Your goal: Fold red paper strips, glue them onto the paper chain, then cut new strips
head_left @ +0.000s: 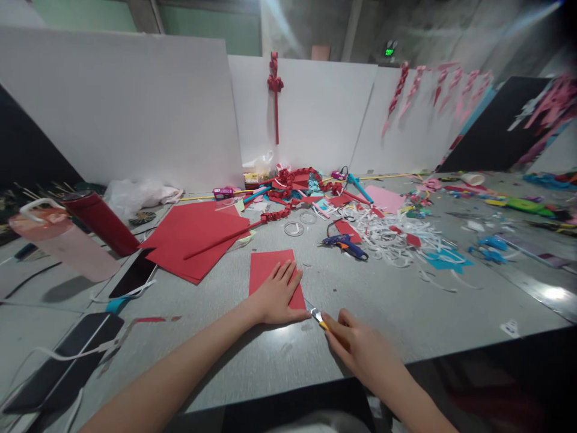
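Note:
My left hand [280, 296] lies flat with its fingers stretched over a folded-looking sheet of red paper [264, 267], pressing it against the grey table [216, 349]. In my right hand [354, 340] is a utility knife [319, 319] with a yellow handle. Its metal blade points up and left, close to the paper's lower right edge and near my left thumb. Whether the blade touches the paper I cannot tell. Larger red sheets [193, 231] are stacked to the left, with a thin red rolled stick [216, 237] lying across them.
A blue glue gun [345, 243] lies beyond the paper, beside a heap of white paper strips [396, 237]. At left stand a pink bottle [67, 246] and a tilted red tumbler [101, 222], near a phone [133, 273] and cables. White panels [306, 108] close off the back.

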Demonstrator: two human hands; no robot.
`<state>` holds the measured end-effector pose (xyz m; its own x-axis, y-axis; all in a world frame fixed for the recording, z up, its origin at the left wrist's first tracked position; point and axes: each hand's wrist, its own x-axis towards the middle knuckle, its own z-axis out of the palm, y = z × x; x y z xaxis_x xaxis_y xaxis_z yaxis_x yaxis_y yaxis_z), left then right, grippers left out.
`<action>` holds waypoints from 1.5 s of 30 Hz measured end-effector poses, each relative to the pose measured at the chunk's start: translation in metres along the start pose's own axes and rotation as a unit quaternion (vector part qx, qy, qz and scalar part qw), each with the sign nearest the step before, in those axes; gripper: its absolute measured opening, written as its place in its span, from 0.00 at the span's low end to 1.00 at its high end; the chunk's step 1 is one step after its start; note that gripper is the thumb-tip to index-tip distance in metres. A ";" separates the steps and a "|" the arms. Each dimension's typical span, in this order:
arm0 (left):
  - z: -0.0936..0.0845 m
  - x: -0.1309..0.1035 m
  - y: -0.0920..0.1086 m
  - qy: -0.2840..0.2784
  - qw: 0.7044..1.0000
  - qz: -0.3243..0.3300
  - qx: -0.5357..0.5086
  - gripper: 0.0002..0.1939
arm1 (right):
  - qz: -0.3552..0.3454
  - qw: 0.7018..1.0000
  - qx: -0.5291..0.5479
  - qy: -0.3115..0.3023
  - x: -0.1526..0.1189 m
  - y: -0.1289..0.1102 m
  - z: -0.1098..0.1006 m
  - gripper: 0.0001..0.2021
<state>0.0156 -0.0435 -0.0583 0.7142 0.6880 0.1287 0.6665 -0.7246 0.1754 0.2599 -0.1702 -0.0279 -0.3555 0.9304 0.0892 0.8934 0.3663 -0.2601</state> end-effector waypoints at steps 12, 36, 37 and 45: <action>-0.029 -0.010 0.007 -0.020 1.000 -0.006 -0.003 0.42 | 0.003 0.999 0.014 -0.043 0.010 -0.012 -0.007 0.18; -0.001 -0.007 -0.043 0.039 0.999 -0.017 0.026 0.37 | 0.034 0.999 0.002 -0.020 0.005 0.012 -0.028 0.18; -0.001 -0.007 -0.043 0.041 0.999 -0.017 0.027 0.37 | 0.030 0.999 0.013 -0.026 0.003 0.011 -0.027 0.18; -0.004 -0.007 -0.041 0.033 0.999 -0.021 0.033 0.36 | 0.004 0.997 0.055 -0.045 -0.016 0.004 -0.027 0.19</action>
<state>-0.0179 -0.0188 -0.0626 0.6716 0.7170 0.1867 0.7092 -0.6950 0.1182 0.2766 -0.1834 -0.0046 -0.3759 0.9266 0.0015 0.8626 0.3505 -0.3648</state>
